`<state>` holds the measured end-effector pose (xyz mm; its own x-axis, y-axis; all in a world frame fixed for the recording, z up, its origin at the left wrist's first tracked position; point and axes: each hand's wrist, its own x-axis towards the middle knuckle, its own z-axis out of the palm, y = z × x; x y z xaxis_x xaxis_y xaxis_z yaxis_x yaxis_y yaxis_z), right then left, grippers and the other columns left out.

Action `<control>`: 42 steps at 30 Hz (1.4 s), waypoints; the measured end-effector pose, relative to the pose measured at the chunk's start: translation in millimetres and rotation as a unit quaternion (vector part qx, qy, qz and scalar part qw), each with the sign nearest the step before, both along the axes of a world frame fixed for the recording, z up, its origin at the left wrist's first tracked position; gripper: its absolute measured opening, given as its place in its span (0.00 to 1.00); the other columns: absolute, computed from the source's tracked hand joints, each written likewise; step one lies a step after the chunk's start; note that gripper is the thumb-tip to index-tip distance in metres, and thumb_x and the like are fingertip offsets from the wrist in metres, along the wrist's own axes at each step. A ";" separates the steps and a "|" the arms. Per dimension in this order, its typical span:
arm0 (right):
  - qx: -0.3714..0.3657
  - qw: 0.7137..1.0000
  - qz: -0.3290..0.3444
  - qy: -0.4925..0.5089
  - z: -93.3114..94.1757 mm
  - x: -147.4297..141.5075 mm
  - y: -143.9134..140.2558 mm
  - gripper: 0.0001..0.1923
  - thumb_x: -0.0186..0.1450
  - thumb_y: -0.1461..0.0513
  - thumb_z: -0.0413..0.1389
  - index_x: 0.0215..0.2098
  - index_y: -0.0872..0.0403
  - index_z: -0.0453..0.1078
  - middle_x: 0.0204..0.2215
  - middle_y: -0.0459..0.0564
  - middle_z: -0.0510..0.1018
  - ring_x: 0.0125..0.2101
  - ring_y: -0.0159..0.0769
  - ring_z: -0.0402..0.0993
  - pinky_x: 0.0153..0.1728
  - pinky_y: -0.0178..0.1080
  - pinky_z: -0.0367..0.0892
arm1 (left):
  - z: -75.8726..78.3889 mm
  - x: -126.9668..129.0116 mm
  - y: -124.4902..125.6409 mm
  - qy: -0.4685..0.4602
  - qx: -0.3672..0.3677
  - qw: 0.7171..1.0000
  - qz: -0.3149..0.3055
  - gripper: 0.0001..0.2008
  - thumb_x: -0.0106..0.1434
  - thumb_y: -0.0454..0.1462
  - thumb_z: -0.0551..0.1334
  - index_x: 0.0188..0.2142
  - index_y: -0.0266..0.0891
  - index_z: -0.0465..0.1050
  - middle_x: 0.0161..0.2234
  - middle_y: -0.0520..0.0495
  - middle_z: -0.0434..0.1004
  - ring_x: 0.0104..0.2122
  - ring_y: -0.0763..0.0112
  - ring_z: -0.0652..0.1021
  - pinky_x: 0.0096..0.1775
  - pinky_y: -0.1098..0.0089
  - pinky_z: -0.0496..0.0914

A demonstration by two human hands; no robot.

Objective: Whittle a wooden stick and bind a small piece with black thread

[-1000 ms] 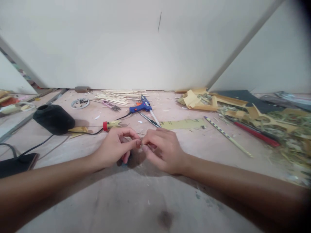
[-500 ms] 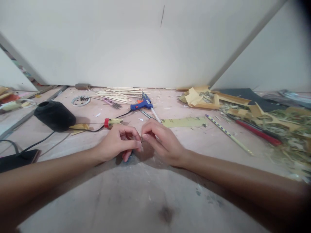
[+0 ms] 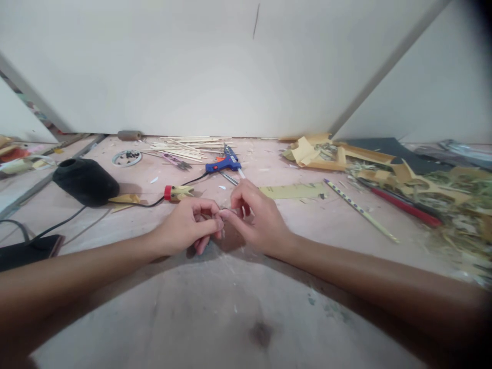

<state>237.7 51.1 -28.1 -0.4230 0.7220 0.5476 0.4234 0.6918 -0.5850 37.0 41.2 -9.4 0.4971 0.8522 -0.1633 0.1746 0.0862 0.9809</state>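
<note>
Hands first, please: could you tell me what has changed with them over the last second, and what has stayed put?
The right hand has lifted and uncurled a little, its fingers now raised behind the pinch point. The left hand has barely moved. Both still pinch something small and thin between their fingertips, too small to identify. The blue glue gun, the black spool and the stick pile lie as before on the floor.

Whatever tiny piece the left hand and right hand pinch between their fingertips is too small to tell, and the dark flat object is cut off at the left edge.
</note>
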 end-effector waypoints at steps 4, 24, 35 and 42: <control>-0.003 0.999 0.030 -0.020 -0.6 0.5 0.2 0.11 0.71 0.60 0.58 0.31 0.54 0.68 0.26 0.43 0.68 0.27 0.30 0.64 0.30 0.36 0.57 | -0.8 1.1 -0.1 0.000 0.013 1.000 0.013 0.08 0.61 0.35 0.63 0.26 0.35 0.71 0.15 0.57 0.72 0.11 0.82 0.68 0.16 0.83 0.61; 0.053 0.996 0.058 -0.038 4.2 1.0 -5.5 0.02 0.64 0.67 0.54 0.34 0.55 0.68 0.26 0.44 0.71 0.27 0.30 0.64 0.30 0.35 0.57 | -2.1 1.9 -0.3 -0.015 0.030 0.999 0.026 0.04 0.63 0.33 0.61 0.31 0.38 0.68 0.17 0.59 0.73 0.10 0.84 0.63 0.14 0.83 0.55; 0.017 0.997 0.072 -0.033 4.8 0.6 -7.1 0.03 0.60 0.68 0.53 0.31 0.54 0.65 0.25 0.43 0.70 0.25 0.30 0.63 0.29 0.35 0.57 | -3.8 -0.2 0.9 -0.024 0.074 0.997 -0.023 0.04 0.66 0.32 0.61 0.32 0.37 0.69 0.18 0.59 0.70 0.18 0.84 0.65 0.21 0.84 0.57; -0.036 0.995 0.096 -0.019 4.2 2.6 -5.4 0.04 0.59 0.68 0.52 0.30 0.53 0.63 0.26 0.43 0.68 0.26 0.31 0.63 0.29 0.36 0.57 | -1.1 0.0 -0.1 -0.008 0.052 0.998 -0.028 0.05 0.67 0.36 0.61 0.34 0.37 0.69 0.23 0.55 0.77 0.11 0.85 0.63 0.15 0.82 0.54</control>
<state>240.3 45.6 -23.9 -0.5759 0.6627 0.4787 0.3099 0.7189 -0.6222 37.0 41.1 -10.5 0.5470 0.8345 -0.0663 0.1603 -0.0267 0.9867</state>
